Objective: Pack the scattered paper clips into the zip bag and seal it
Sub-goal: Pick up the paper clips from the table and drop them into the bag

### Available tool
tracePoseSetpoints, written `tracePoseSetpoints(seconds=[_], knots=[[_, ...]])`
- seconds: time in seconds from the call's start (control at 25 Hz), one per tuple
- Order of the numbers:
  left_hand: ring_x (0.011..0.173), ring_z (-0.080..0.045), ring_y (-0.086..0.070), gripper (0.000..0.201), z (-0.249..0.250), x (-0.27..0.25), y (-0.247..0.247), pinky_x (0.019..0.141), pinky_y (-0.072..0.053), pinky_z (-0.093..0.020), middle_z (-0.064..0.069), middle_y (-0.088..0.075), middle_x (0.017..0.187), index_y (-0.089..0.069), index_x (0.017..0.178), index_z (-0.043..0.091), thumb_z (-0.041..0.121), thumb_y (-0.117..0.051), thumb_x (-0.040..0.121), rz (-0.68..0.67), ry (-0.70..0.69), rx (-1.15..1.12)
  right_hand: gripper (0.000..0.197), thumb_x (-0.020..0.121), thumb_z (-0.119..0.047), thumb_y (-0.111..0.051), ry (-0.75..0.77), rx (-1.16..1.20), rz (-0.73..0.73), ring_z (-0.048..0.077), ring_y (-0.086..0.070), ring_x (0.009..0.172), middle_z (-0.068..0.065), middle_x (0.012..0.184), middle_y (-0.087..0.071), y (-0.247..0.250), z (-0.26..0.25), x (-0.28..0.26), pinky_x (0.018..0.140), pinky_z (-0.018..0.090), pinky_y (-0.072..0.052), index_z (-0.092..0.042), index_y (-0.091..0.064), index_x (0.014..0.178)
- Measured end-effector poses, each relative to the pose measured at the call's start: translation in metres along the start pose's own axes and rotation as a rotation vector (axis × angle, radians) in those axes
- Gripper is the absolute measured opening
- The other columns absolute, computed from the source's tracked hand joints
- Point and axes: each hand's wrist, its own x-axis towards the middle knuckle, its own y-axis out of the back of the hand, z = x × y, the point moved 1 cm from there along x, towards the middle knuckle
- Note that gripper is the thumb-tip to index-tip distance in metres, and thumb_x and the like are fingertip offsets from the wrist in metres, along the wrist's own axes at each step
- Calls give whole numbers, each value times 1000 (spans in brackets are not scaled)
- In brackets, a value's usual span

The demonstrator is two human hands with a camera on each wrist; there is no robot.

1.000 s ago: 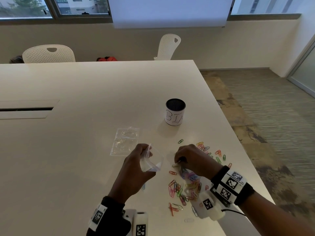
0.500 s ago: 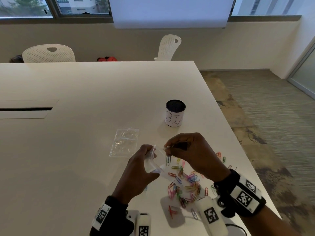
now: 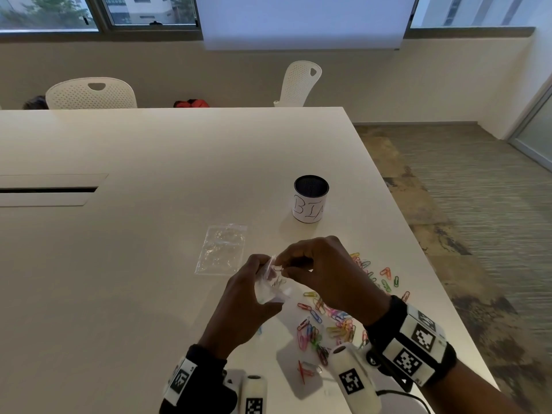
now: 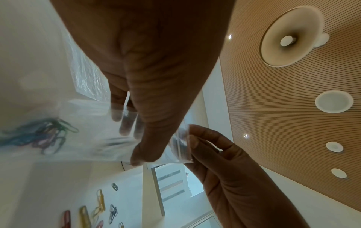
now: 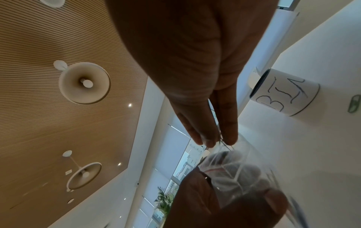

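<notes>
My left hand [image 3: 263, 274] holds a small clear zip bag [image 3: 273, 289] above the table, mouth up; the left wrist view shows thumb and fingers [image 4: 126, 123] pinching its wall. Several coloured clips [image 4: 39, 135] lie inside the bag. My right hand [image 3: 282, 268] is at the bag's mouth, its fingertips [image 5: 207, 138] pinching a thin paper clip [image 3: 277, 268] over the opening [image 5: 234, 168]. A heap of coloured paper clips [image 3: 328, 322] lies scattered on the white table [image 3: 149, 264], below and right of my hands.
A second clear bag [image 3: 222, 249] lies flat just left of my hands. A dark cup wrapped in paper marked "BIN" [image 3: 310, 200] stands behind them. The table's right edge [image 3: 418, 264] runs close by the clips. White chairs [image 3: 91, 94] stand at the far side.
My right hand rose from the clip heap with a clip and moved left to the bag's mouth. My left hand lifted the bag slightly and tipped its mouth toward it.
</notes>
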Motion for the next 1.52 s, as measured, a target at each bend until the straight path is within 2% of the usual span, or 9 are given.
tracePoseSetpoints(seconds=[0.36,0.52,0.64,0.76,0.92,1.08,1.24,1.4,1.52], knots=[[105,-1,-63,66,-1,1,-2,82,-43,0,15,-66,110,-53,125,26,16,-91,73,0,-13,7,11,84,-5,-82,-146,-51,174,0,-74,76,-5,84,-79,42,42,1,78,8,-56,-13,-82,93],[106,1,-63,67,-1,3,-4,82,-44,-5,16,-66,110,-51,125,29,16,-91,73,-12,-12,8,15,84,0,-79,-323,-189,185,12,-75,81,4,89,-80,57,94,-8,79,24,-61,-10,-81,95],[106,5,-62,66,-1,4,-5,81,-44,-2,17,-66,109,-51,124,30,16,-91,73,-15,-13,15,40,81,-11,-85,-442,-326,24,20,-70,99,8,117,-75,60,120,-12,84,30,-54,-14,-73,120],[108,4,-62,67,-1,5,-6,80,-44,0,17,-66,110,-51,124,30,15,-91,73,-23,-4,18,88,71,-37,-92,-531,-454,-202,26,-54,130,5,145,-55,60,133,-15,108,41,-47,-20,-52,147],[106,3,-62,67,-2,6,-9,80,-43,0,19,-65,110,-51,124,30,16,-91,73,-29,-13,27,116,62,-59,-90,-545,-524,-365,26,-39,139,4,152,-40,51,135,-21,113,46,-43,-22,-34,156],[107,4,-62,67,-3,8,-10,82,-44,-5,20,-65,110,-51,124,31,15,-91,73,-30,-9,30,96,64,-56,-90,-514,-542,-351,25,-48,129,4,140,-46,43,133,-23,106,41,-49,-22,-47,144],[107,6,-61,66,-4,8,-11,84,-44,-6,21,-65,111,-51,125,31,17,-91,74,-33,-1,31,50,80,-35,-85,-461,-474,-283,20,-59,109,1,126,-55,36,125,-22,89,29,-51,-26,-62,124],[106,5,-62,66,-4,9,-12,83,-43,-6,19,-66,111,-52,124,30,15,-91,73,-33,3,33,22,87,-22,-79,-399,-480,-285,20,-64,100,2,118,-61,25,116,-21,86,34,-57,-20,-71,108],[106,4,-63,66,-3,9,-11,84,-42,-6,18,-66,111,-52,125,30,15,-90,73,-34,13,28,10,91,-17,-73,-348,-516,-258,16,-61,88,2,111,-63,16,114,-19,73,27,-51,-15,-73,100]])
